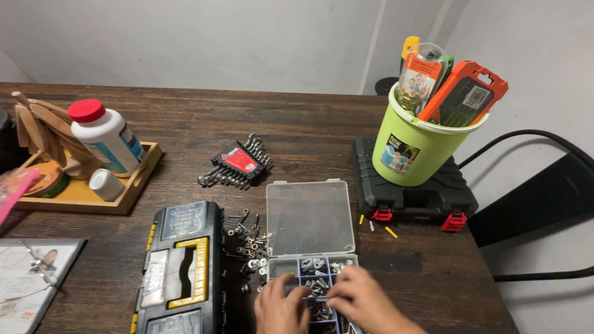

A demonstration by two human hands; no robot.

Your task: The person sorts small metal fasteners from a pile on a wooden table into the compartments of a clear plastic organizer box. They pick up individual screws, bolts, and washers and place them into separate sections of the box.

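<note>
Both hands rest at the bottom edge over a small clear compartment box filled with silver screws and nuts. Its clear lid lies open and flat behind it. My left hand covers the box's left compartments with fingers curled. My right hand sits over the right compartments, fingertips pinched down among the hardware. Whether either hand holds a piece is hidden. A loose pile of screws and washers lies on the table just left of the box.
A black-and-yellow organiser case sits left of the screws. Behind are a wrench set, a wooden tray with a white bottle, and a green bucket of packaged tools on a black tool case. A black chair stands right.
</note>
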